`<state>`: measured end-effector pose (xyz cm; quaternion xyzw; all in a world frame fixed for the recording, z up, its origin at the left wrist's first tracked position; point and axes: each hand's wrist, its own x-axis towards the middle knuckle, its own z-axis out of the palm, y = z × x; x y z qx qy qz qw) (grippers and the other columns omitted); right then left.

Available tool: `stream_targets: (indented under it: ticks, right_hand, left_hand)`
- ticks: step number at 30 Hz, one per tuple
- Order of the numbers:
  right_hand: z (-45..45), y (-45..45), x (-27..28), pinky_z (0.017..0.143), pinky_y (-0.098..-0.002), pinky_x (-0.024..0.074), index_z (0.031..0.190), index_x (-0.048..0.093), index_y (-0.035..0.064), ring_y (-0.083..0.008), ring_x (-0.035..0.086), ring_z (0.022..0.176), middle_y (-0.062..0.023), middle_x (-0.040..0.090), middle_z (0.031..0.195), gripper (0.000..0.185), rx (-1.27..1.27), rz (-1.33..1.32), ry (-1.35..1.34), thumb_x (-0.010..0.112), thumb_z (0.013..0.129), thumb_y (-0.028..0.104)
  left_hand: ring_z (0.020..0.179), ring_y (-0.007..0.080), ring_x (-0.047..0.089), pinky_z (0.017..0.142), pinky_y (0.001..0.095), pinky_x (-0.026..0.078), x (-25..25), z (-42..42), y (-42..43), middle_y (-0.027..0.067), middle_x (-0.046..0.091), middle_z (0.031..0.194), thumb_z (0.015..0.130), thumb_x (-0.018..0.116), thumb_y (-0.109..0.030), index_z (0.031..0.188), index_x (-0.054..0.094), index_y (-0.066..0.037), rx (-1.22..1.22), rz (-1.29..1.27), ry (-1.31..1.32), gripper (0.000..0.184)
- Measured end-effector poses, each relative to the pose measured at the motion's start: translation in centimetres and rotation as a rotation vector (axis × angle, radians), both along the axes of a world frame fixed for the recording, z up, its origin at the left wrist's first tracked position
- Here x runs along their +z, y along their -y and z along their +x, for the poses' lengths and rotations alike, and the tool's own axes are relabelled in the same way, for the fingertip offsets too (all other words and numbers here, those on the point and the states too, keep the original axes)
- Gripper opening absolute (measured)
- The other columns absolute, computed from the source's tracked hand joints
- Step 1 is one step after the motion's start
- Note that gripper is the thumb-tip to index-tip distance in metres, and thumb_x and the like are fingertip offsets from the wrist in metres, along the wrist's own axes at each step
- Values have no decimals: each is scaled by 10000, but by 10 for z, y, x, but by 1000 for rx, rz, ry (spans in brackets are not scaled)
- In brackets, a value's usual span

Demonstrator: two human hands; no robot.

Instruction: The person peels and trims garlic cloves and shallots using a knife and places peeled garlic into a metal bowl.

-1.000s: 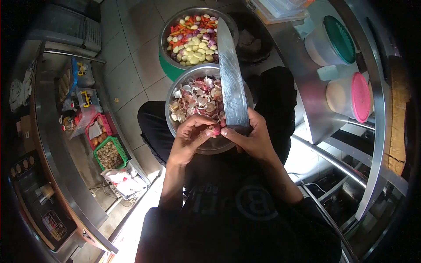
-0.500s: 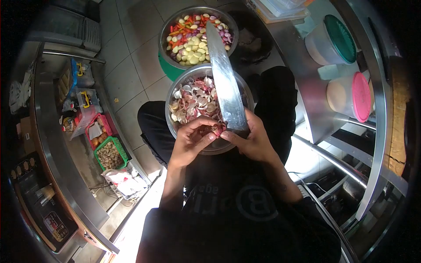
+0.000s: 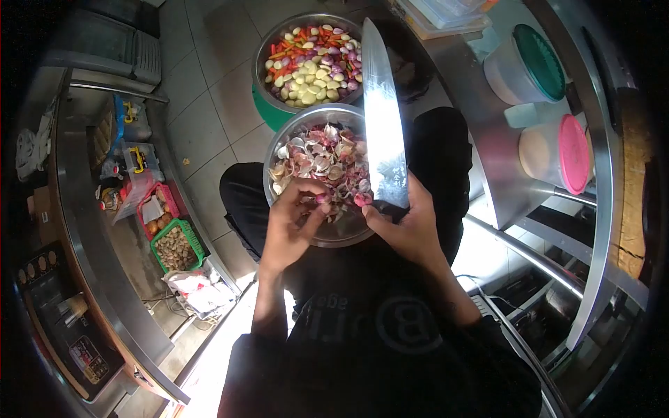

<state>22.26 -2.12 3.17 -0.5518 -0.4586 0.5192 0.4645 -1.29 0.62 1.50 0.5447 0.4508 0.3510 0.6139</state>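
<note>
As we look down over the lap, we see the left hand [image 3: 294, 224] with curled fingers, pinching a small purple shallot [image 3: 322, 199] above the near metal bowl [image 3: 348, 234] of papery peelings [image 3: 317, 159]. The right hand [image 3: 405, 228] wraps around a large knife [image 3: 385, 118], its blade pointing far, a reddish bulb [image 3: 362, 200] at the thumb tip. Beyond, a far bowl [image 3: 259, 70] holds pale cloves [image 3: 313, 82] and chillies [image 3: 284, 46].

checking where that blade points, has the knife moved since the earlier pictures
Yes, the knife swung right in the picture: its tip lay inside the outline of the far bowl, now at its right rim.
</note>
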Motion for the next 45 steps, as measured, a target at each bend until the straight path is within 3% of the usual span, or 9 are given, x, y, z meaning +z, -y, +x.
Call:
stream_targets:
  ticks: [4, 10, 12, 14, 22, 24, 30, 36, 45]
  right_hand:
    - [1, -3, -2, 874, -344, 603, 1265, 676, -17, -212, 780, 958, -147, 781, 1022, 456, 23, 32, 66, 875, 875, 109]
    - [-4, -2, 10, 800, -385, 584, 1192, 702, -27, -288, 766, 889, -183, 750, 1000, 395, 89, 98, 227, 867, 879, 148]
    - [-4, 0, 12, 888, -301, 592, 1187, 731, -27, -145, 766, 987, -116, 813, 1081, 361, 93, 108, 225, 884, 873, 63]
    - [-6, 2, 13, 891, -296, 592, 1181, 732, -27, -139, 765, 993, -108, 814, 1079, 352, 88, 141, 170, 882, 872, 47]
    - [-15, 1, 21, 896, -290, 595, 1184, 734, -29, -132, 766, 992, -93, 816, 1075, 348, 82, 194, 65, 880, 872, 14]
    - [-16, 2, 14, 810, -359, 607, 1179, 712, -25, -277, 808, 912, -184, 789, 1008, 349, 46, 270, 125, 867, 900, 116]
    - [-14, 3, 16, 850, -371, 604, 1232, 698, -32, -308, 803, 978, -206, 782, 1058, 386, 84, 222, 120, 854, 913, 119]
    - [-14, 2, 13, 940, -375, 585, 1335, 656, -42, -271, 779, 1065, -208, 773, 1154, 470, 129, 212, 68, 837, 933, 119]
    - [-11, 1, 12, 948, -354, 576, 1306, 665, -27, -200, 752, 1042, -142, 783, 1129, 437, 149, 97, -87, 846, 938, 126]
  left_hand:
    - [1148, 167, 670, 1009, 339, 571, -4, -7, 0, 99, 650, 1257, 988, 721, 118, 1212, 637, 2, -22, 12, 234, 266]
    - [1068, 204, 721, 972, 346, 582, -6, -1, 5, 122, 724, 1093, 921, 763, 149, 1119, 657, -2, 72, -128, 469, 270]
    - [1041, 213, 732, 961, 349, 590, -7, 0, 6, 125, 732, 1066, 910, 766, 154, 1106, 659, -7, 85, -161, 554, 275]
    - [1008, 222, 738, 954, 379, 615, -8, 0, 6, 134, 730, 1089, 906, 758, 163, 1095, 663, -8, 65, -170, 592, 272]
    - [1066, 243, 750, 985, 388, 619, -11, 5, 10, 148, 743, 1122, 903, 764, 170, 1123, 701, 0, 80, -108, 558, 285]
    - [1085, 245, 749, 989, 384, 616, -12, 6, 11, 153, 748, 1140, 904, 767, 168, 1130, 707, 1, 71, -87, 540, 288]
    - [1119, 237, 742, 996, 368, 600, -13, 7, 12, 157, 754, 1161, 915, 774, 152, 1131, 701, 17, 88, -80, 527, 266]
    - [1113, 210, 735, 983, 355, 603, -8, 7, 12, 141, 755, 1137, 940, 761, 132, 1161, 696, 55, 84, -76, 454, 243]
    - [1105, 188, 727, 991, 346, 593, -7, 8, 9, 135, 753, 1161, 940, 765, 130, 1152, 695, 39, 45, -89, 482, 242]
